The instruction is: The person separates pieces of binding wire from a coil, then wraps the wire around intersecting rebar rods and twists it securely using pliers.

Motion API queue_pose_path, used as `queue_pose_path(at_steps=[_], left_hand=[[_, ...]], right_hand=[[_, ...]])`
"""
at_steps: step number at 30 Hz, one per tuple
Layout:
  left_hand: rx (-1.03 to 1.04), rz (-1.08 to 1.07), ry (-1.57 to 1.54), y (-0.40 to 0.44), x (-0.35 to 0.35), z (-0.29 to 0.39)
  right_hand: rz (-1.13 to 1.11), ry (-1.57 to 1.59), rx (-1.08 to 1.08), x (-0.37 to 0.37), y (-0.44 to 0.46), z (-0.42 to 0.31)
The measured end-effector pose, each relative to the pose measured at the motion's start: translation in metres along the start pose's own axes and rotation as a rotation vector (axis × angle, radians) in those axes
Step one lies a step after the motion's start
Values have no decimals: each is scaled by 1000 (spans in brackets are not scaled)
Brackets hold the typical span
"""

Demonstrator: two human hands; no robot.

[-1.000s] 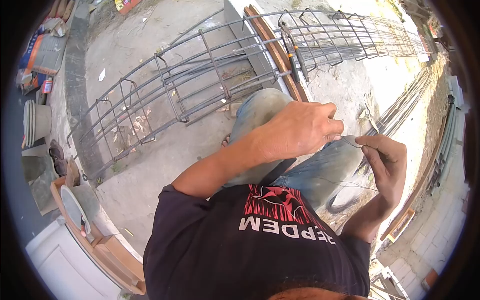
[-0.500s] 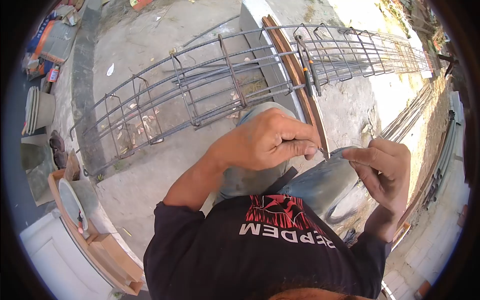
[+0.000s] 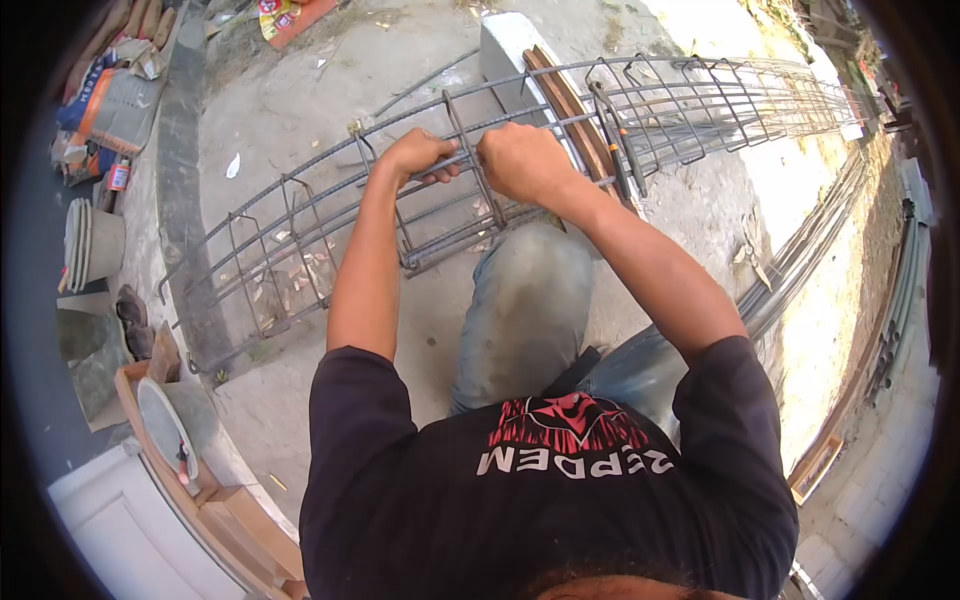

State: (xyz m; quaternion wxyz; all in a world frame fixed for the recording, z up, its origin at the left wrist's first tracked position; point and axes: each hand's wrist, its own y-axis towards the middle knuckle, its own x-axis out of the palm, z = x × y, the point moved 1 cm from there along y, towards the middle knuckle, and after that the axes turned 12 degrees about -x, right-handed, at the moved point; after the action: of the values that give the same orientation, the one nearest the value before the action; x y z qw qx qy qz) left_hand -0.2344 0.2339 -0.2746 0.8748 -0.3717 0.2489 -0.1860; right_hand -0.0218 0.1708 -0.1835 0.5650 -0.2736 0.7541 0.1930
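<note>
A rebar cage (image 3: 300,187) of long ribbed bars and square stirrups stretches across in front of me. My left hand (image 3: 420,157) is at its middle, fingers curled by a long bar just left of a stirrup (image 3: 462,125). On the other side of that stirrup, my right hand (image 3: 525,165) is closed with its knuckles up. Whatever lies in the fingers of either hand is hidden or too small to make out. Pincers (image 3: 625,160) with dark handles and orange marks hang on the cage to the right of my hands.
Under the cage stand a pale block (image 3: 512,45) and a brown steel piece (image 3: 570,100). Loose rods (image 3: 800,255) lie at right. Stacked buckets (image 3: 95,245), cement bags (image 3: 115,100) and a wooden frame (image 3: 150,425) line the left. My knee (image 3: 530,290) is close below the cage.
Both hands have moved forward and left, from above my lap to the cage's middle stirrup. Earlier they held a short thin wire between them; it is no longer visible.
</note>
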Motion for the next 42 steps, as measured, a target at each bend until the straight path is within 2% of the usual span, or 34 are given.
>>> queue_pose_path(at_steps=[2, 5, 8, 13, 16, 19, 22, 25, 28, 31, 34, 37, 41, 42], left_hand=[[17, 13, -5, 1, -2, 2], [-59, 184, 255, -10, -3, 13], [-54, -41, 1, -14, 8, 13], [-8, 41, -132, -12, 15, 7], [193, 89, -181, -5, 19, -4], [320, 349, -31, -21, 31, -5], [419, 504, 21, -37, 39, -4], [421, 525, 35, -45, 40, -2], [331, 428, -227, -31, 38, -3], [329, 254, -369, -13, 29, -5], [285, 337, -212, -11, 26, 0], [286, 338, -258, -8, 30, -5], [357, 602, -59, -61, 54, 11], [393, 643, -39, -65, 61, 8]], right_hand=[[42, -10, 23, 1, 6, -6], [56, -24, 23, 11, 8, -9], [76, -36, 37, 15, 6, -8], [102, -27, 0, 20, 10, -15], [111, -6, -6, 13, 4, -1], [78, -20, -51, 5, 6, 14], [82, -70, -95, -5, 17, 20], [73, -97, -132, -13, 27, 22], [67, -117, -158, -15, 28, 15], [16, -156, -142, -11, 18, 4], [-2, -175, -137, -5, 11, -1], [27, -185, -158, 3, 6, -2], [192, -181, -117, -5, 17, 15], [158, -206, -100, -8, 25, 19]])
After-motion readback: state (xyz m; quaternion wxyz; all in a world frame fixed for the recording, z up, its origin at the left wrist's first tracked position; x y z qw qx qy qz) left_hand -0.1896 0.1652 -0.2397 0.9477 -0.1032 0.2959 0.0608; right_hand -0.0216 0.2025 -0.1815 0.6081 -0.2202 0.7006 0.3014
